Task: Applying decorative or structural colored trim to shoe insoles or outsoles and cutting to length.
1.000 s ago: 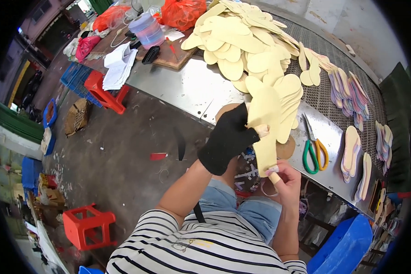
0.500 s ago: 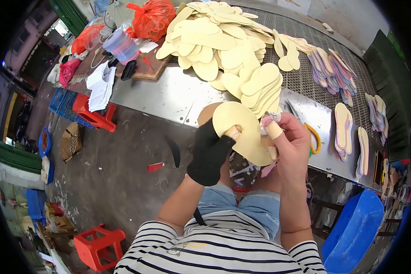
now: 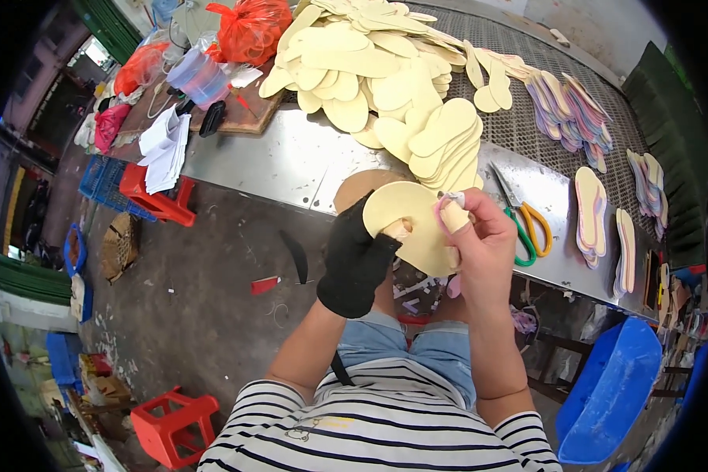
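Insole: pale yellow foam insole held up at centre frame, in front of the tabletop edge, gripped from both sides.
Left hand: left hand in a black glove, closed on the insole's left edge, a bare fingertip showing over the foam.
Right hand: right hand, bare, closed on the insole's right edge, with a taped fingertip pressed on the top face.
Change: half a second ago the insole hung tilted, with its long end down and to the right; now it lies flatter and more crosswise between the hands, and the hands sit a little closer to the tabletop edge.
Pile: heap of yellow insoles on the tabletop in the upper centre, a smaller stack just above the hands.
Scissors: green-and-yellow-handled scissors on the tabletop just right of the right hand.
Other soles: pink and purple soles on the mesh at upper right.
Floor: red stool at lower left, blue bin at lower right.
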A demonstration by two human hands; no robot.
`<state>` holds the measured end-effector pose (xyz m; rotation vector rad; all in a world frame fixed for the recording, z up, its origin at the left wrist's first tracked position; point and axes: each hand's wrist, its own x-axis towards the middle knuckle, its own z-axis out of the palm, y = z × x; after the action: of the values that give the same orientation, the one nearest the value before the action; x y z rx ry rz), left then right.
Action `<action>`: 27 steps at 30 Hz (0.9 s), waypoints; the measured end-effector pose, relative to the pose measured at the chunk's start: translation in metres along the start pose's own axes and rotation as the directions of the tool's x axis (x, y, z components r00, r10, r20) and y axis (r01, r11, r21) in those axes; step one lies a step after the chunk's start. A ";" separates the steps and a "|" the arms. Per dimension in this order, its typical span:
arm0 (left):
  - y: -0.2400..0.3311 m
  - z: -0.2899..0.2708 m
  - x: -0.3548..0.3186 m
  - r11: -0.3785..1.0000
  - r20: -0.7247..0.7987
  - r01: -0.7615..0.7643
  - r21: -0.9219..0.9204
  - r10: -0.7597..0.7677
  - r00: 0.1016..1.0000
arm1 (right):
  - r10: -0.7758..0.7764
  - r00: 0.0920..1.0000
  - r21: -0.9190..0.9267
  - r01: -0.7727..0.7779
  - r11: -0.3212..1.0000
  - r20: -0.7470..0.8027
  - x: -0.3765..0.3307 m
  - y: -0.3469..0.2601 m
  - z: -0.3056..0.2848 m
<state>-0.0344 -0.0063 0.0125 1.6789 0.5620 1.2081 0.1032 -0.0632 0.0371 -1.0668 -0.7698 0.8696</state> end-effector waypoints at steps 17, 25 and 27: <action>-0.007 0.000 0.033 0.888 0.200 0.281 -0.364 -0.221 0.955 | 0.109 0.986 -0.063 -0.102 0.993 0.122 0.014 0.003 0.000; 0.001 -0.011 0.035 0.800 0.154 0.338 -0.496 -0.302 0.941 | 0.069 0.989 -0.097 -0.056 0.994 0.134 0.003 0.007 -0.023; 0.009 -0.006 0.034 0.802 0.134 0.335 -0.495 -0.310 0.941 | -0.112 0.988 -0.233 0.134 0.963 0.105 -0.002 0.019 -0.021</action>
<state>-0.0278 0.0189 0.0366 1.0987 0.4258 0.9553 0.1165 -0.0689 0.0126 -1.1831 -1.0264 0.7346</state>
